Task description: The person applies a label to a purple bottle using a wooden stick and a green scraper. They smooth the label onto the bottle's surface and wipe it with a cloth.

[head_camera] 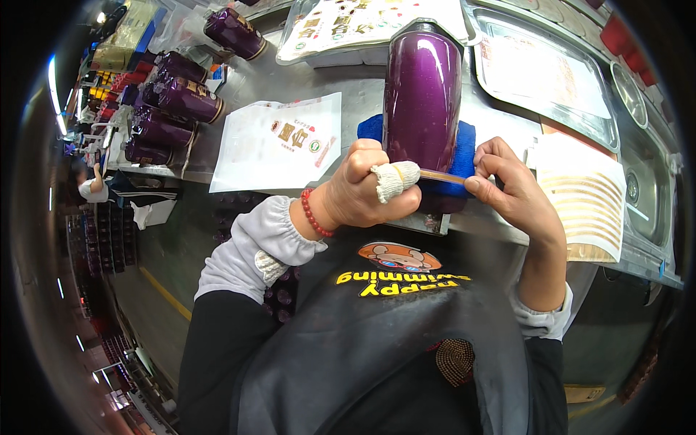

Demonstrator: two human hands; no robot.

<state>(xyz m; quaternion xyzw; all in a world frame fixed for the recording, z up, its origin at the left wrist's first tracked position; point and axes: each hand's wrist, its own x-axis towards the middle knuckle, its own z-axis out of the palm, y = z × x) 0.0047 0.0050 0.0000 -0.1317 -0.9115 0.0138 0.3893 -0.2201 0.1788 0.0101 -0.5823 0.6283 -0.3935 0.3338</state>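
A glossy purple bottle [421, 98] lies before me, its near end towards my body, on a blue cloth [466, 149]. Across that near end runs a narrow gold strip [443, 176], stretched between my two hands. My left hand [361, 187] is curled at the strip's left end, a white knitted finger cover [397, 178] on one digit; the fingers hide that end. Between thumb and fingertips, my right hand [514, 190] pinches the right end, just off the bottle's side.
Left lies a printed decal sheet [277, 141]; right, a backing sheet with several gold strips [584, 190]. Behind are a tray of decal sheets [348, 54] and a metal tray [603, 133]. Several purple bottles [185, 99] stand left. A sink [650, 201] is far right. A person [93, 187] is in the left background.
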